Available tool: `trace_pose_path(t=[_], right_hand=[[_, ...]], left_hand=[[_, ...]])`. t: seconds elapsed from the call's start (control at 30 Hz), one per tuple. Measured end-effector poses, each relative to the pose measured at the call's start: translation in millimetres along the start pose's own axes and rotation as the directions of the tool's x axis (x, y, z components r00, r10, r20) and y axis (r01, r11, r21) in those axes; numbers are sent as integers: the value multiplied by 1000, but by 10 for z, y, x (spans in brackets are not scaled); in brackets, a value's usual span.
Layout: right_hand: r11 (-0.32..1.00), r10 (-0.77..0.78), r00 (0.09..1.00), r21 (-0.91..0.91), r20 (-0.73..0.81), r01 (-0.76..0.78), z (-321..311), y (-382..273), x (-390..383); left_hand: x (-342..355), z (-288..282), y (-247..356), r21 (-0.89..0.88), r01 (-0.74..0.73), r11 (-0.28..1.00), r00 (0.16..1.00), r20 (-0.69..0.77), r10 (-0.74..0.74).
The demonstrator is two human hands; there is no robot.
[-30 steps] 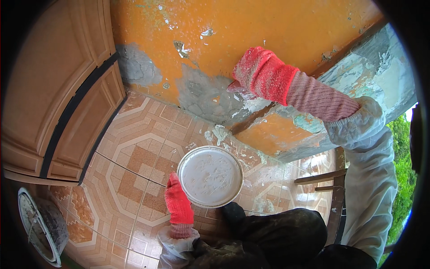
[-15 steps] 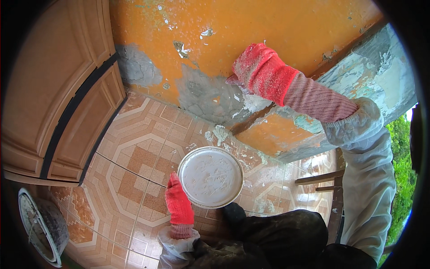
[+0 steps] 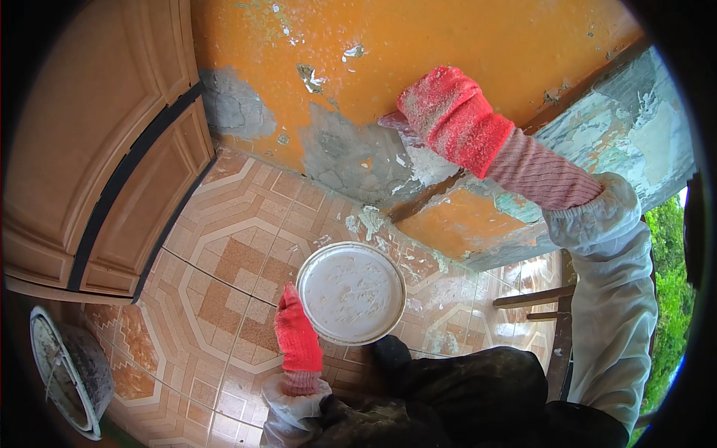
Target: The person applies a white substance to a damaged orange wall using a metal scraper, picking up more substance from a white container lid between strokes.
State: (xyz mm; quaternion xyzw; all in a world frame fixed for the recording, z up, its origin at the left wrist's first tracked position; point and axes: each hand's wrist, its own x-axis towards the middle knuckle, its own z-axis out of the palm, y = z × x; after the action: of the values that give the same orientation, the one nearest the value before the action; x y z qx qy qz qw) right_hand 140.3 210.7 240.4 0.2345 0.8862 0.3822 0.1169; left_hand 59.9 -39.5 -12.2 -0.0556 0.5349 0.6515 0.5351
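My right hand (image 3: 452, 116), in a dusty red knit glove, presses close to the orange wall (image 3: 478, 37) with its fingers curled. Whatever it grips is hidden behind the glove. White paste (image 3: 433, 166) shows on the wall just below that hand, beside a bare grey patch (image 3: 340, 153). Lower down, my left hand (image 3: 298, 332), gloved in red as well, closes on the left edge of a round white lid (image 3: 351, 295). Smears mark the lid's pale face, and some of the left fingers are out of sight.
Brown panelled cabinet doors (image 3: 97, 127) stand at the left. A dirty bucket (image 3: 93, 369) sits at the lower left. White splatters mark the patterned floor tiles (image 3: 224, 299) along the wall. Wooden bars (image 3: 534, 296) and greenery (image 3: 665, 261) appear at the right.
My right hand has shifted slightly up and to the right along the wall. The view has moved a little as well. My left hand and the lid hold nearly the same place.
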Motion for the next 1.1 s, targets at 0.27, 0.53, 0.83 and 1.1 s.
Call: trace_pose_path(t=[0.27,0.53,0.83,1.1], right_hand=[[993,95,989,56,114,-102,-43,24,40],[612,384,923,757,-31,-229,-255,-179,-814],[-1000,11,761,-10,648,22,792,-1553,-1967],[-888,10,775,-351,632,298,812,-1517,-1836]], left_hand=[[23,20,-21,-23,-7,1000,1000,30,8],[123,-288,145,63,-50,997,999,-9,51],[84,-255,449,111,-84,990,985,-140,99],[270,-205,962,367,-159,916,942,-223,252]])
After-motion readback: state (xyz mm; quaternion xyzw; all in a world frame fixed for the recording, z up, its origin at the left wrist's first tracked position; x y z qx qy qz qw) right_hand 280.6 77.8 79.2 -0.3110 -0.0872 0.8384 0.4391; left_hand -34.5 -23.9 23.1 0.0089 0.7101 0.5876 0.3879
